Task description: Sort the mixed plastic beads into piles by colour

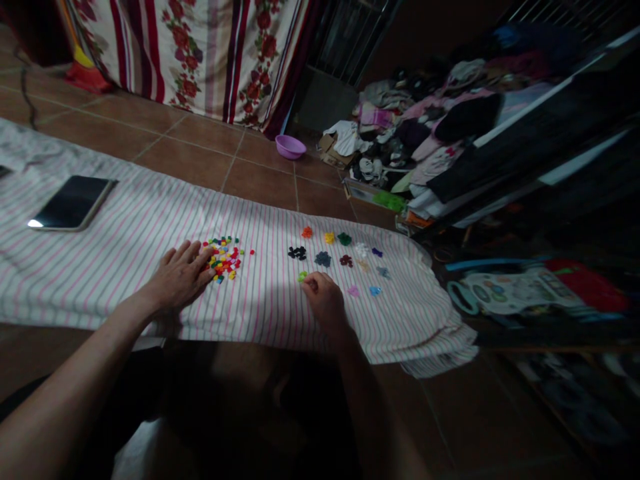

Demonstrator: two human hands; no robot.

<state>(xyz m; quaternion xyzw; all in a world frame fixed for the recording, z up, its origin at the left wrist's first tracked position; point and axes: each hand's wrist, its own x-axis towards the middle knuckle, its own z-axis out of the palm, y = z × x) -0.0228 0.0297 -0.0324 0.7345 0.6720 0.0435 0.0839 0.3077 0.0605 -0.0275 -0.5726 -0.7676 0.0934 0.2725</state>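
My left hand lies flat on the striped cloth, fingers spread, its tips touching the left edge of a mixed pile of small coloured pieces. Further right, my right hand has thumb and fingers pinched together beside a small lime-green pile; whatever is between the fingertips is hidden. Around it lie small piles sorted by colour: black, dark grey, brown, orange, yellow, dark green, white, pink and blue.
A dark-screened phone or tablet rests on the cloth at the left. Past the far edge, a purple basin stands on the tiled floor near a floral curtain. Heaped clothes and a cluttered shelf are at the right.
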